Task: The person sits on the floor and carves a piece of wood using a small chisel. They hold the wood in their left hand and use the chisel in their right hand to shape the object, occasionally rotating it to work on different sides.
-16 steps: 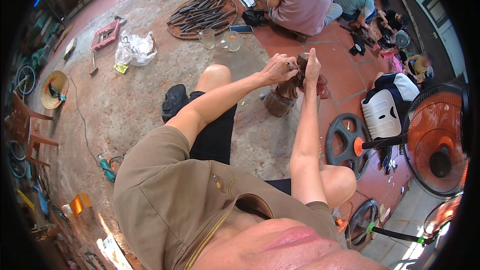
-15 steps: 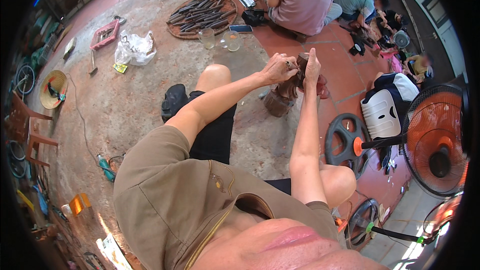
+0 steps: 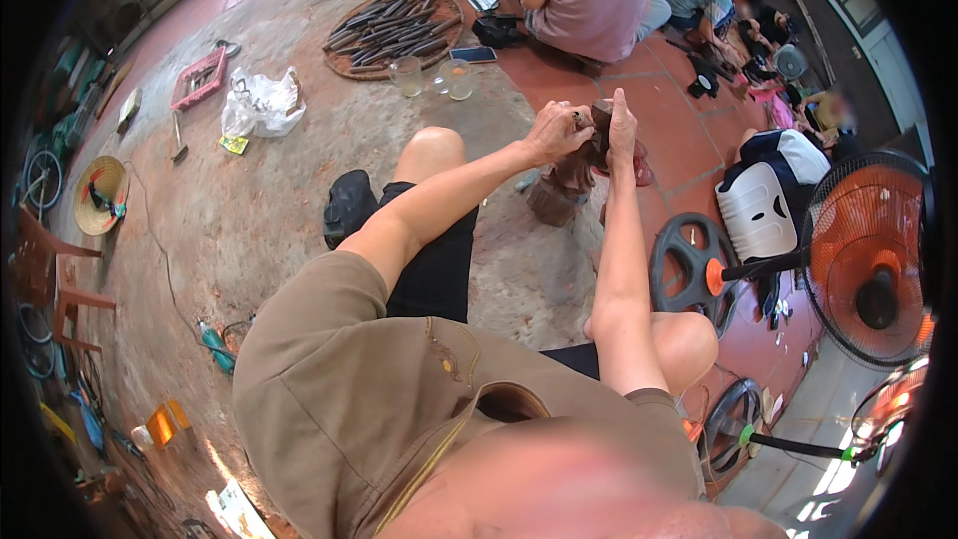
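Note:
A dark brown carved wooden piece [image 3: 557, 198] stands on the floor between my knees, its top reaching up between my two hands. My right hand [image 3: 622, 132] is closed around the right side of its upper part, with the thumb pointing up. From the left, my left hand [image 3: 559, 133], with a ring on one finger, presses against the same upper part. Its fingers are bent and pinched together; whatever they hold, if anything, is too small and hidden to name. The fingers of my right hand are partly hidden behind the carving. Something reddish [image 3: 640, 166] shows just beyond my right wrist.
Ahead lie a round woven tray [image 3: 344, 62] of dark sticks, two glass mugs [image 3: 407, 78] and a phone [image 3: 473, 55]. A person [image 3: 589, 0] sits beyond. A fan [image 3: 866, 260] stands at right; a plastic bag [image 3: 261, 105], pink basket [image 3: 199, 80] and hammer [image 3: 179, 140] lie left.
The whole view has shifted slightly. Both hands stay at the top of the carving, with hardly any change in their grip.

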Tool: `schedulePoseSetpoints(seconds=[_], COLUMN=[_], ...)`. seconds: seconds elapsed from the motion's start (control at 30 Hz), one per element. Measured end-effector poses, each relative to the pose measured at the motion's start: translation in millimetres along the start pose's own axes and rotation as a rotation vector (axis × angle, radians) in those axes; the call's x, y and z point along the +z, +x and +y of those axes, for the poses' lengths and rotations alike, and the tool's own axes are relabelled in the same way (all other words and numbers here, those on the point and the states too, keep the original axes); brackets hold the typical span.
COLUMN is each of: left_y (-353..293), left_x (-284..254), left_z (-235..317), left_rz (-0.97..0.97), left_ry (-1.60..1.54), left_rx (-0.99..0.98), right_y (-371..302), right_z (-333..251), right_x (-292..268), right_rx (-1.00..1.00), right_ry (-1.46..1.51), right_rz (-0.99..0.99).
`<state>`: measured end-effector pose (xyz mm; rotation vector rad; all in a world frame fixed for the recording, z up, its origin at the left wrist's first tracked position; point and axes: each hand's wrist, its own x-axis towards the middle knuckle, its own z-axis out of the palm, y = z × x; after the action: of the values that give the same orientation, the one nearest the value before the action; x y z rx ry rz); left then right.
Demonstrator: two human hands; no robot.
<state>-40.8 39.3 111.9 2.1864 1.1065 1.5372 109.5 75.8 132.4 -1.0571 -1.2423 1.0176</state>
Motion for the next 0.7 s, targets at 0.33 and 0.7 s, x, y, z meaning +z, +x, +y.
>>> schedulePoseSetpoints(seconds=[0.33,0.7], left_y=[3.7,3.6], left_x=[7.9,11.5], left_z=[-0.1,-3.9], left_rz=[0.048,0.033], left_ry=[0.150,0.200], left_rx=[0.073,0.052], right_y=[-4.4,2.1], right_z=[-6.3,2.4], right_x=[3.1,3.6], right_rx=[0.058,-0.009], right_ry=[0.037,-0.021], right_rz=[0.061,0.068])
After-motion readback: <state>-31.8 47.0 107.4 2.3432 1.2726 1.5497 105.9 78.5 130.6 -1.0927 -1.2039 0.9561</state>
